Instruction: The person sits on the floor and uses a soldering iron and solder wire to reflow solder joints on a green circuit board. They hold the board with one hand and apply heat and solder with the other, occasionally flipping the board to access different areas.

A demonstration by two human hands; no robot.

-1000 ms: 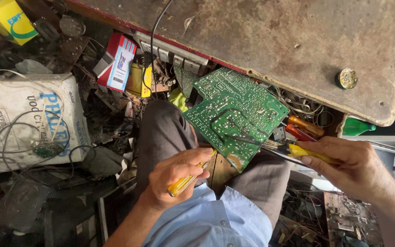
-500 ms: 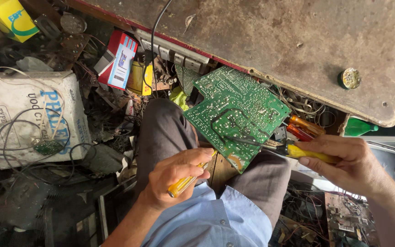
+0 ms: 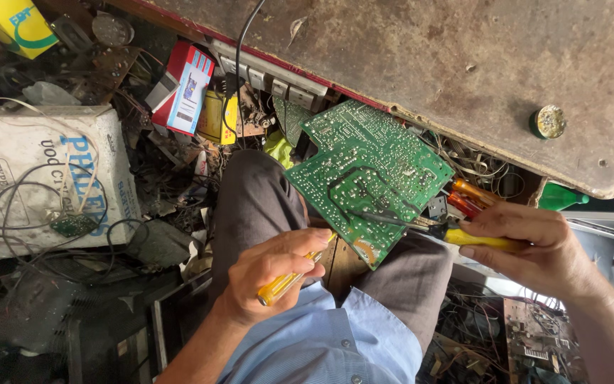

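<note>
Green rectangular circuit board (image 3: 371, 171) resting solder-side up across the lap. Left hand (image 3: 268, 274) closed around a yellow-handled screwdriver (image 3: 286, 282) near the board's near edge. Right hand (image 3: 534, 245) gripping a yellow-handled soldering tool (image 3: 463, 237), tip touching the board.

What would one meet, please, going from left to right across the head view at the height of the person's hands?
White carton → left hand gripping a yellow-handled tool → green circuit board → right hand holding a yellow-handled screwdriver.

The left hand (image 3: 271, 274) hides most of its yellow-handled tool (image 3: 282, 284) — the tip is unseen; the right forearm (image 3: 605, 334) and yellow box (image 3: 8, 25) run off the edges.
</note>
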